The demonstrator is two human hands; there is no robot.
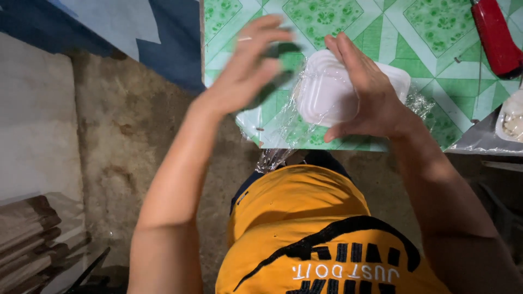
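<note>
A white foam tray (327, 90) lies upside down on the green patterned table (392, 38), with clear plastic wrap (283, 130) spread under and around it. My right hand (365, 90) lies flat on the tray's back, fingers together, pressing it. My left hand (250, 65) hovers just left of the tray with fingers spread; it is blurred, and nothing shows in it. A loose tail of wrap hangs over the table's near edge.
A red tool (496, 35) lies at the table's far right. Another wrapped white tray (512, 117) sits on a grey sheet at the right edge. Bare concrete floor lies to the left, with stacked wooden boards (32, 239) at lower left.
</note>
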